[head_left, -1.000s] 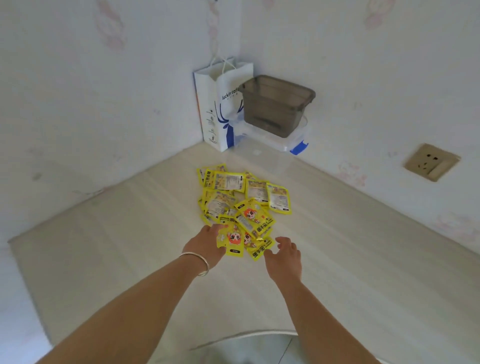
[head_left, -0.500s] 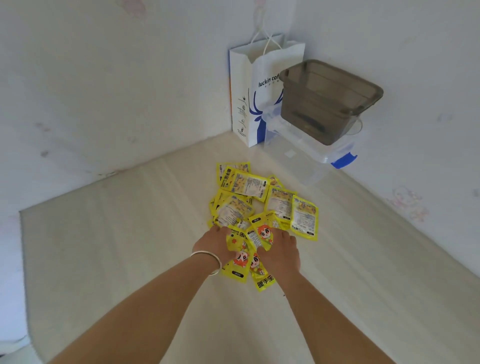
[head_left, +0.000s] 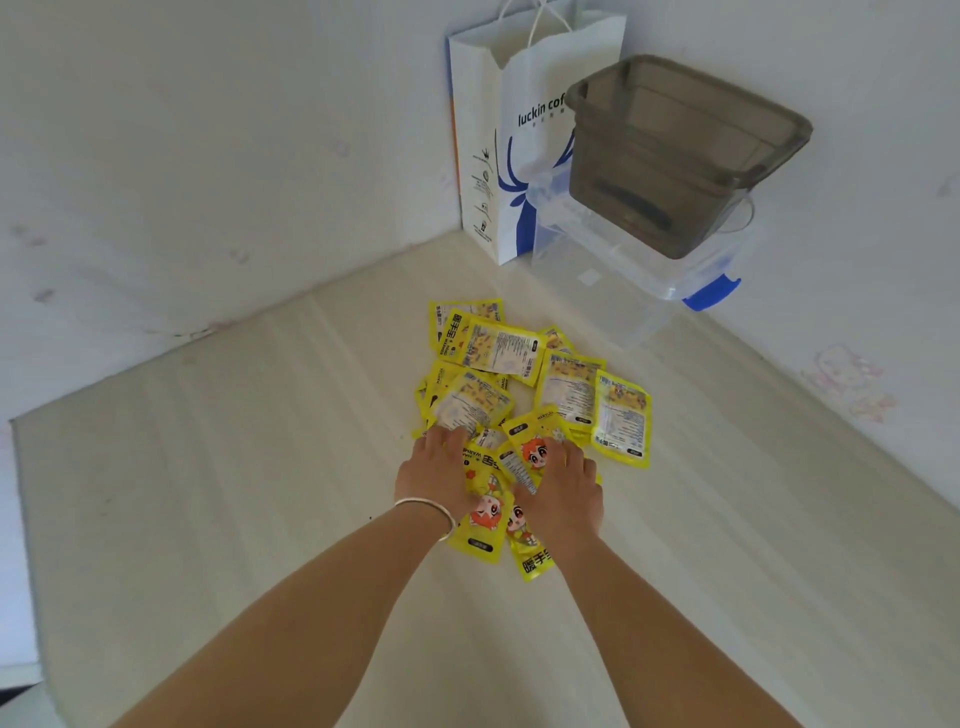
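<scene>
On the pale wood-grain surface (head_left: 208, 519), near the wall corner: a loose heap of flat yellow printed sachets (head_left: 571, 389). Pressed flat on its near edge, left hand (head_left: 441, 475) and right hand (head_left: 566, 493), fingers straight, slightly spread; sachets beneath partly hidden. Behind, a smoky brown see-through plastic tub (head_left: 670, 156), holding a dark shape hard to make out, stacked on a clear plastic box (head_left: 618, 275), contents indiscernible. Alongside, a white paper carrier bag (head_left: 483, 156), top cut off, inside unseen.
</scene>
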